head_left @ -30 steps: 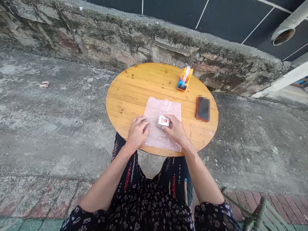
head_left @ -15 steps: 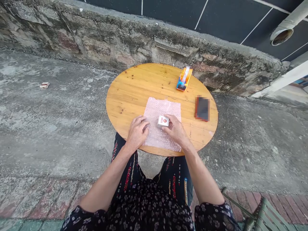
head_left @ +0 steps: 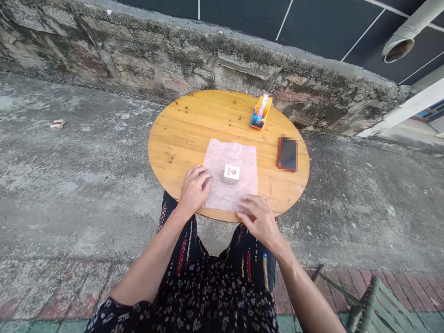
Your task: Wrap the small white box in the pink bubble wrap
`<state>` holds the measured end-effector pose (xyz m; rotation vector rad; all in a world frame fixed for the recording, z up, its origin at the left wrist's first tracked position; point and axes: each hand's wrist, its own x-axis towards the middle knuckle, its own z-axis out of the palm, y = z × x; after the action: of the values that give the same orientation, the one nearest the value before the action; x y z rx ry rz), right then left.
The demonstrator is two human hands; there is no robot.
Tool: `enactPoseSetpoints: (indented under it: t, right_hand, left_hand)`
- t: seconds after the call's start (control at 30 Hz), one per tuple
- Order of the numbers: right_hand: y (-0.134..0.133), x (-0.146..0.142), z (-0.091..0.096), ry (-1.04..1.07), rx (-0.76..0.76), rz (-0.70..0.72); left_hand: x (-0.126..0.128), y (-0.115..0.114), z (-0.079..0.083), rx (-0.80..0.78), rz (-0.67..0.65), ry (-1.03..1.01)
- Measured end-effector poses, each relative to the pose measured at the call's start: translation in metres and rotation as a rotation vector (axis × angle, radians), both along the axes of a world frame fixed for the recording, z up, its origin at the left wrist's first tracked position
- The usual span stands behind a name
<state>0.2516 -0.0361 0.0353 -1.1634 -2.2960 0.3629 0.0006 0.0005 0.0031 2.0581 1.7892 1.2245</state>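
A small white box with a red mark (head_left: 231, 174) stands in the middle of a pink sheet of bubble wrap (head_left: 230, 162) on a round wooden table (head_left: 180, 134). My left hand (head_left: 193, 188) rests on the sheet's left near edge, fingers curled down onto it, just left of the box. My right hand (head_left: 259, 219) is at the sheet's near right corner by the table's front edge, fingers bent, touching or pinching the wrap; which one I cannot make out. Neither hand touches the box.
An orange and blue tape dispenser (head_left: 260, 112) sits at the table's far side. A dark phone (head_left: 287, 154) lies to the right of the sheet. A rough stone wall (head_left: 138, 60) runs behind the table, concrete ground around it. A green chair (head_left: 378, 305) is at lower right.
My right hand has let go of the box and drawn back to the sheet's near right corner. The box now stands alone on the wrap. My left hand has barely moved.
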Motion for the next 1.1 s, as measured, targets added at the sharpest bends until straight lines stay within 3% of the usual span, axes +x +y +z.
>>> enactPoseSetpoints:
  t: [0.27, 0.43, 0.7, 0.9, 1.1]
  right_hand:
    - [-0.005, -0.008, -0.012, -0.098, 0.099, 0.013]
    - [-0.005, -0.012, -0.012, -0.073, 0.122, 0.008]
    - [0.002, -0.013, 0.005, -0.013, 0.063, -0.034]
    - [0.016, -0.013, 0.021, 0.042, 0.058, -0.055]
    - [0.019, -0.011, 0.022, 0.084, 0.082, -0.040]
  left_hand:
    - [-0.001, -0.001, -0.001, 0.021, 0.000, -0.019]
    - [0.004, -0.017, 0.009, 0.058, 0.009, -0.050]
    - [0.007, -0.054, 0.031, 0.056, -0.252, 0.159]
    - [0.011, -0.041, 0.031, 0.163, -0.222, 0.153]
    - [0.017, -0.026, 0.038, 0.209, -0.215, 0.079]
